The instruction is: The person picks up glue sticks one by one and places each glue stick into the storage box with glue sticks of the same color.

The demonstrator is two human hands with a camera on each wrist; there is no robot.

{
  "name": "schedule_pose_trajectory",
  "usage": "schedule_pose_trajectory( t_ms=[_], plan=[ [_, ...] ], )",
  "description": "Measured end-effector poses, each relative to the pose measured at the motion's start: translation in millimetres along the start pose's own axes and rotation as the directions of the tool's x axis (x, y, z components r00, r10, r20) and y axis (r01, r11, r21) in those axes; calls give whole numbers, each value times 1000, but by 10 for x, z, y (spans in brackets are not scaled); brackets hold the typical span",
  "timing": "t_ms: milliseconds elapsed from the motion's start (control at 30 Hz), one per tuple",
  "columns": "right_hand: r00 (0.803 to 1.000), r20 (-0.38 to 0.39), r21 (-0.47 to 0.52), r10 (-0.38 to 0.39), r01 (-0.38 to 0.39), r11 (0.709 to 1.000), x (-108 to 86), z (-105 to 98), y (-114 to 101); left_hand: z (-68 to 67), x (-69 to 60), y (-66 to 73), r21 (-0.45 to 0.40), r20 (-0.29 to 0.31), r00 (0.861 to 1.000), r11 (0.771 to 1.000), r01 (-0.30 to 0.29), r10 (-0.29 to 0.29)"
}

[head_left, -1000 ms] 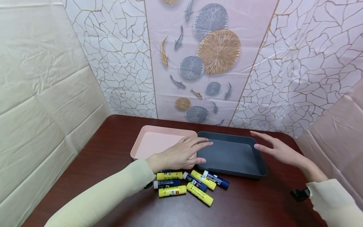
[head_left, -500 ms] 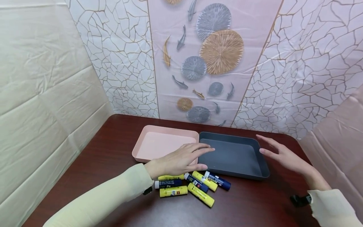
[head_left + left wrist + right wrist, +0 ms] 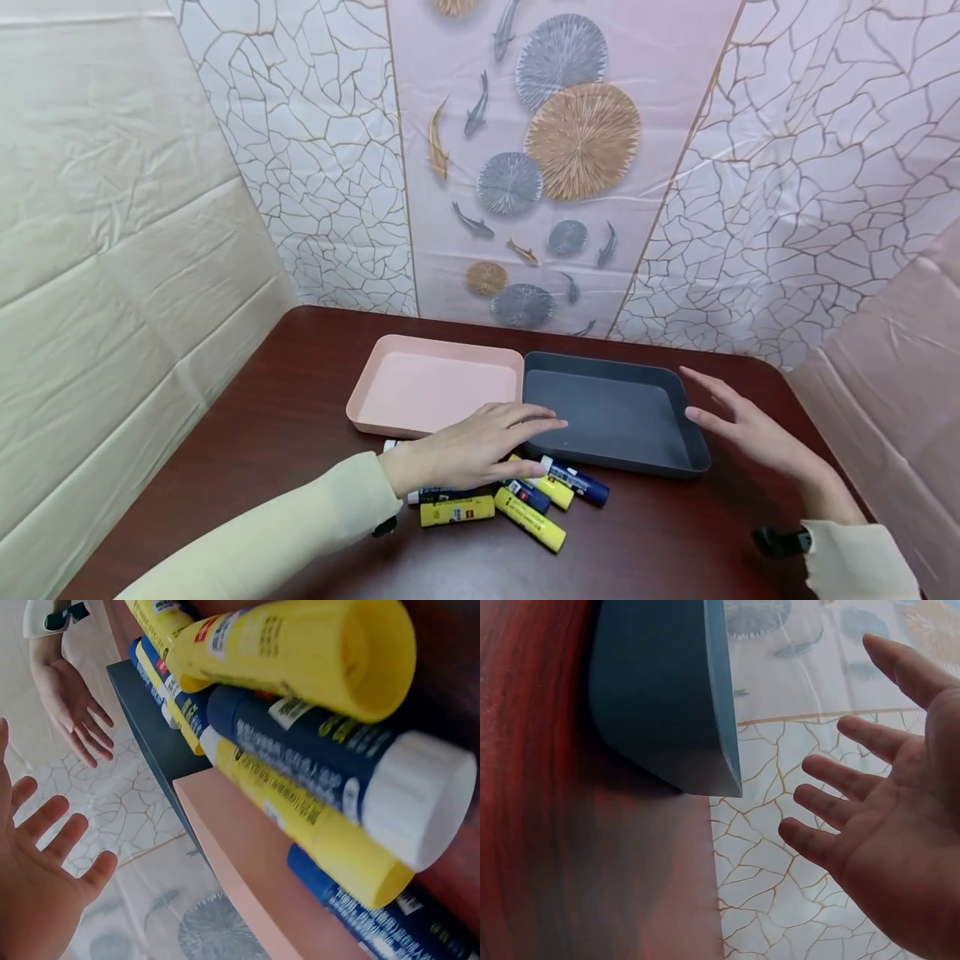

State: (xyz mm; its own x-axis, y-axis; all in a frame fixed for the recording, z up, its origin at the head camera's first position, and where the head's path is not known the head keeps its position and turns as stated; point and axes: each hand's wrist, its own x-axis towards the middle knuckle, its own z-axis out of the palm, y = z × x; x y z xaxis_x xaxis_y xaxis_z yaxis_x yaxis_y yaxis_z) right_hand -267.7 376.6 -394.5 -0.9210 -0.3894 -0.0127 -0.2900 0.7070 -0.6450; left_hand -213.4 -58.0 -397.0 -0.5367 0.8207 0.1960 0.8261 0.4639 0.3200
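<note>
Several glue sticks lie in a group on the table in front of two trays, among them a yellow one (image 3: 530,518), another yellow one (image 3: 457,511) and a dark blue one (image 3: 576,481). Over the group hovers the left hand (image 3: 476,446), fingers extended and holding nothing, hiding some sticks. In the left wrist view a blue stick with a white cap (image 3: 300,746) lies between yellow ones. The right hand (image 3: 753,425), fingers spread and empty, is beside the right edge of the dark tray (image 3: 615,412); the right wrist view shows its palm (image 3: 900,817).
A pink tray (image 3: 442,385) stands left of the dark tray, their edges side by side. Behind the dark red table (image 3: 300,367) hangs a patterned cloth (image 3: 525,167), with plain cloth on the left (image 3: 112,208) and right sides.
The left hand has moved slightly toward the near side, over the glue sticks, and uncovers more of the pink tray. The right hand has shifted slightly nearer too. Both remain empty.
</note>
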Motion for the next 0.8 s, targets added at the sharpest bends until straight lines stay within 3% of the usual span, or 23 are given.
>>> schedule_pose_trajectory(
  t_ms=[533, 800],
  plan=[
    [1000, 0, 60, -5, 5, 998, -81, 53, 59, 131, -108, 7, -22, 28, 1000, 1000, -4, 5],
    [999, 25, 44, 33, -34, 998, -123, 34, 114, 177, -147, 59, -14, 67, 998, 1000, -3, 4]
  ],
)
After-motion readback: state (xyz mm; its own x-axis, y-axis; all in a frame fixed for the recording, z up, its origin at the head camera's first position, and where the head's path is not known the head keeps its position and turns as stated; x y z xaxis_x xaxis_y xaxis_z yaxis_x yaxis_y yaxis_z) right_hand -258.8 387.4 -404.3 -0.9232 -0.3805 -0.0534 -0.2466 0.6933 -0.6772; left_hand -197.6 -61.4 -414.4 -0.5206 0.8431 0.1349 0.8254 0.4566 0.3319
